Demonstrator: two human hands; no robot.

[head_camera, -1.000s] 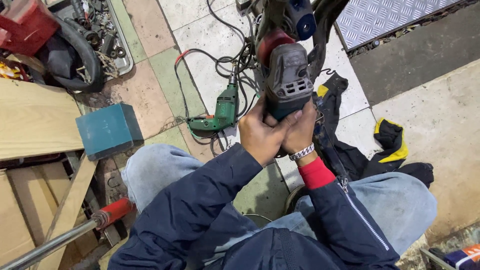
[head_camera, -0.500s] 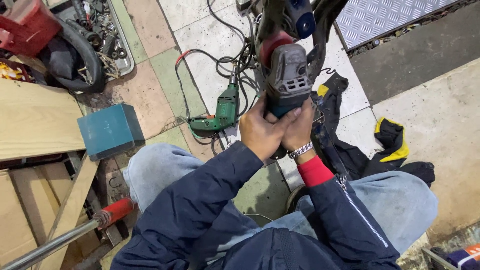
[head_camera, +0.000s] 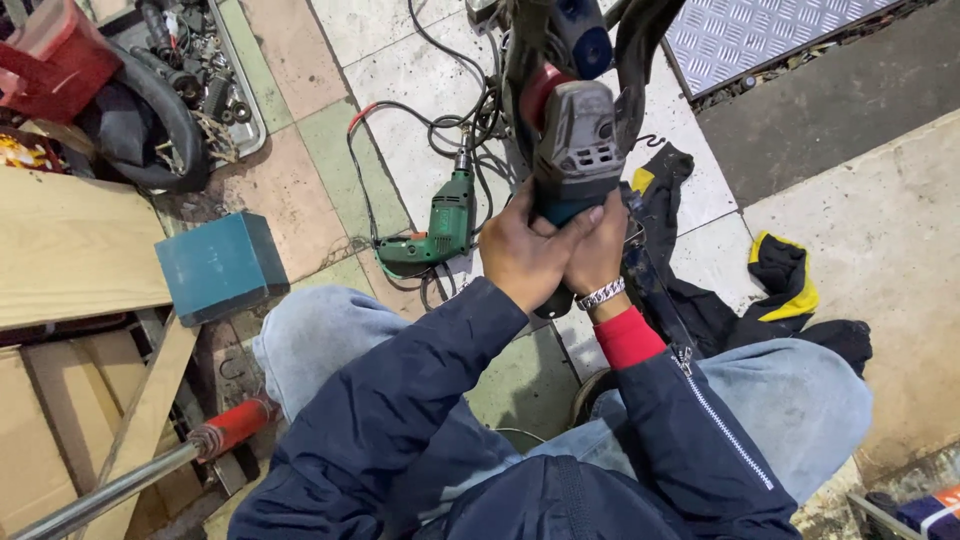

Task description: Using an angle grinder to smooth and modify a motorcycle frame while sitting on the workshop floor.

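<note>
Both hands grip the rear body of a grey and dark-blue angle grinder (head_camera: pixel 575 140) held out over the tiled floor. My left hand (head_camera: pixel 525 255) wraps the body from the left, fingers curled across it. My right hand (head_camera: pixel 598 255), with a metal bracelet on its wrist, closes on it from the right. The grinder's red-collared front end points away, toward black curved parts (head_camera: pixel 640 50) at the top of the view. Its working end is hidden there.
A green electric drill (head_camera: pixel 440 228) with tangled cables lies on the floor left of the hands. A teal box (head_camera: pixel 218 265), wooden boards (head_camera: pixel 70 250), a tray of parts (head_camera: pixel 200 80) and a red-handled bar (head_camera: pixel 190 450) sit left. A black-yellow jacket (head_camera: pixel 770 290) lies right.
The hands and grinder have shifted slightly down and toward me in view; the grip looks the same.
</note>
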